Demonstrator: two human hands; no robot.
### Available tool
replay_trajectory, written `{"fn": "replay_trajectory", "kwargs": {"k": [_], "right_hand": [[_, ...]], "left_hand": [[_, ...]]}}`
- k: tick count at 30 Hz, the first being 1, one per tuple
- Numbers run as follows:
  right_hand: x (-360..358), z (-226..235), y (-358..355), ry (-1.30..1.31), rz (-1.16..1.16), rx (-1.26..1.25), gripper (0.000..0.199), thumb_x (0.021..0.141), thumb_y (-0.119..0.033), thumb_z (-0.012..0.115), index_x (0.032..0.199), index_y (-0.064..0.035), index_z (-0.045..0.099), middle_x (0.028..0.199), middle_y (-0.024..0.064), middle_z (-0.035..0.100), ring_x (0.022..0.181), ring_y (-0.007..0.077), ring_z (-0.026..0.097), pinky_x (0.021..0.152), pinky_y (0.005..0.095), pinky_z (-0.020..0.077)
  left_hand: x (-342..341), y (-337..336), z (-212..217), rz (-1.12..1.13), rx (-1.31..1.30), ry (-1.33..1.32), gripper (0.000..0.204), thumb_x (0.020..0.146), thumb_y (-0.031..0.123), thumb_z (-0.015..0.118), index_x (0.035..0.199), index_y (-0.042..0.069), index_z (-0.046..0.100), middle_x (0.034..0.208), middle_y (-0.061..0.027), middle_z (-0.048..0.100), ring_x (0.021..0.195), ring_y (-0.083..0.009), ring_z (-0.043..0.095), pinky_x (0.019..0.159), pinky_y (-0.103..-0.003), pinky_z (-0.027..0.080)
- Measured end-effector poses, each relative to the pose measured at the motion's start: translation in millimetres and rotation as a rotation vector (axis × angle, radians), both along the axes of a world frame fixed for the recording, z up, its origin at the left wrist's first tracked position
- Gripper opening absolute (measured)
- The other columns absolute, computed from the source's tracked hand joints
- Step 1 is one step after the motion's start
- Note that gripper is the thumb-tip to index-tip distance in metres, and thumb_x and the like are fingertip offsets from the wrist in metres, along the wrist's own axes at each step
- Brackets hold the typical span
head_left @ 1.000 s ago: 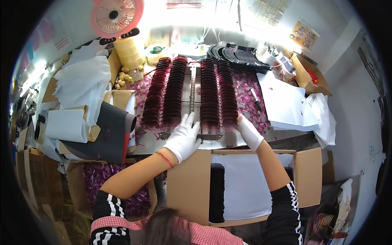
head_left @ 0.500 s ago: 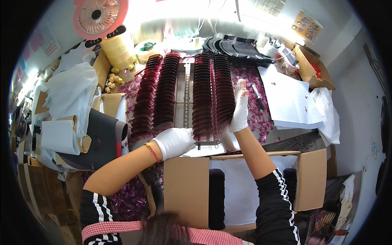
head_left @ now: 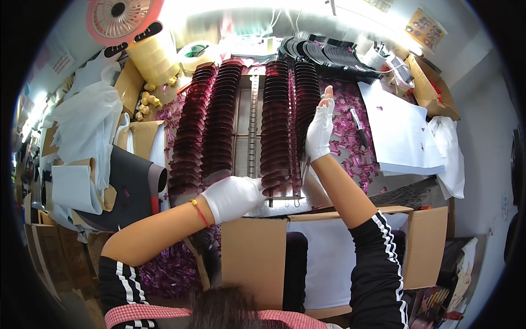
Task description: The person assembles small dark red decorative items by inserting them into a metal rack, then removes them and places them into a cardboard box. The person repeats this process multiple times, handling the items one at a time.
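Observation:
Four long rows of dark red, see-through lens-shaped pieces stand on a metal rack; the inner right row [head_left: 275, 129] runs beside the rack's ridged centre bar [head_left: 253, 126]. At that row's near end is my left hand [head_left: 233, 198], in a white glove, its fingertips touching the lowest pieces and mostly hidden. My right hand [head_left: 319, 130], gloved with bare fingertips, lies along the outer right row [head_left: 307, 82]. Its fingers are stretched out and its palm side faces the pieces. Left of the bar stand the inner left row [head_left: 221, 126] and the outer left row [head_left: 190, 137].
An open cardboard box [head_left: 253, 257] sits in front of the rack. Purple scraps [head_left: 350, 142] and a marker [head_left: 358, 126] lie at right, beside white sheets [head_left: 400, 129]. Tape rolls [head_left: 153, 61] and a pink fan [head_left: 120, 19] stand back left; black curved pieces [head_left: 323, 55] are behind.
My right hand has slid slightly inward along the outer right row, whose near part now looks narrower and ends farther back. My left hand stays at the inner row's end. The view has shifted slightly.

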State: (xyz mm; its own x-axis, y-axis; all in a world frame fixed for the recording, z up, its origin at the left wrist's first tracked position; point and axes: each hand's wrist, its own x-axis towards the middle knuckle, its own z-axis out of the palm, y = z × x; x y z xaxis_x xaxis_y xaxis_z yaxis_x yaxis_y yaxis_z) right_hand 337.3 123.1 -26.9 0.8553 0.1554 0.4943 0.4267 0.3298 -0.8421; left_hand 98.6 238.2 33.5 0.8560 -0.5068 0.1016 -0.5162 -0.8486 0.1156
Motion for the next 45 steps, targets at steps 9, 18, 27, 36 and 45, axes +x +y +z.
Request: {"fn": "replay_trajectory", "kwargs": {"k": [9,18,27,36,45], "right_hand": [[-4,32,23,0.134,0.04,-0.022,0.058,0.106,-0.014,0.043,0.157,-0.0068,0.017,0.162,0.006,0.019,0.136,0.0159,0.037,0.113,0.0284,0.0318],[49,21,56,0.09,-0.03,-0.074,0.059,0.105,-0.012,0.04,0.154,0.0057,0.011,0.163,0.019,0.01,0.144,0.0205,0.029,0.117,0.0285,0.0269],[98,20,84,0.077,-0.079,-0.017,0.046,0.104,-0.012,0.048,0.143,0.0038,0.031,0.142,0.0157,0.039,0.117,0.0163,0.053,0.103,0.028,0.0429],[116,36,94,-0.105,0.034,-0.309,0.02,0.099,-0.011,0.054,0.101,-0.0017,0.072,0.09,0.0046,0.068,0.079,0.0085,0.057,0.075,0.0245,0.0457],[128,56,107,-0.325,0.38,-0.774,0.025,0.094,-0.019,0.047,0.083,-0.0015,0.062,0.071,0.0012,0.055,0.064,0.0095,0.049,0.063,0.0259,0.0402]], "left_hand": [[-7,6,2,0.017,-0.086,-0.009,0.007,0.082,0.016,0.06,0.085,0.012,0.063,0.083,-0.0088,0.059,0.072,-0.026,0.064,0.06,-0.036,0.055],[-9,10,2,0.011,-0.072,0.098,0.013,0.082,0.015,0.059,0.093,0.01,0.065,0.101,-0.0098,0.059,0.073,-0.0258,0.065,0.061,-0.036,0.056],[-8,9,9,-0.015,-0.098,0.116,0.012,0.086,0.019,0.059,0.09,0.008,0.065,0.089,-0.0079,0.057,0.074,-0.0249,0.065,0.062,-0.035,0.056],[-7,8,12,0.026,-0.089,0.162,0.009,0.081,0.016,0.061,0.086,0.009,0.064,0.09,-0.0074,0.057,0.071,-0.0249,0.063,0.063,-0.035,0.055],[-14,5,12,0.035,-0.038,0.109,0.008,0.083,0.016,0.06,0.085,0.008,0.06,0.086,-0.0072,0.057,0.069,-0.0238,0.064,0.058,-0.034,0.055]]}}
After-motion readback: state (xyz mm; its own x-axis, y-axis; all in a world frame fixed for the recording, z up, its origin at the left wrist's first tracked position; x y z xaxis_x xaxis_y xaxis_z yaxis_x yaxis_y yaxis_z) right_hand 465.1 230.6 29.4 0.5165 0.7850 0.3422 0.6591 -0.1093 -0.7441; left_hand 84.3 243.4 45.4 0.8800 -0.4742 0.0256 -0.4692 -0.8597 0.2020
